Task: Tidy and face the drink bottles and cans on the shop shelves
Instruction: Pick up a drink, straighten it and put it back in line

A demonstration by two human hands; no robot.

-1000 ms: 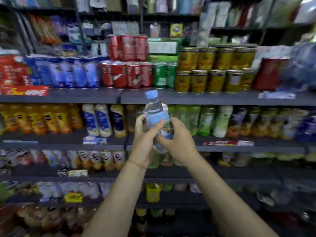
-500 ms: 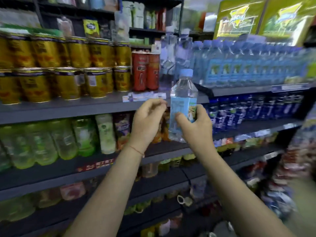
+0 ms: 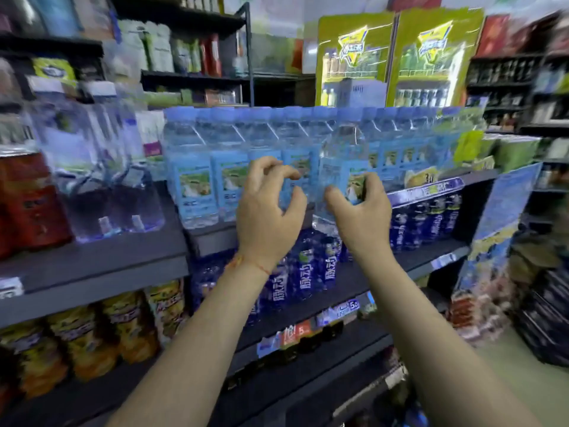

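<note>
The bottle [image 3: 343, 167] has reached the water row [image 3: 234, 158], gripped by the right hand [image 3: 358, 211]; left hand [image 3: 271, 208] curled, empty; not yet shelved.

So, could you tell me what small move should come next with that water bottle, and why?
Probably ease the clear blue-labelled water bottle back into the row of matching blue-capped water bottles on the grey shelf. The right hand grips it in front of that row, while the left hand is open beside it.
</note>
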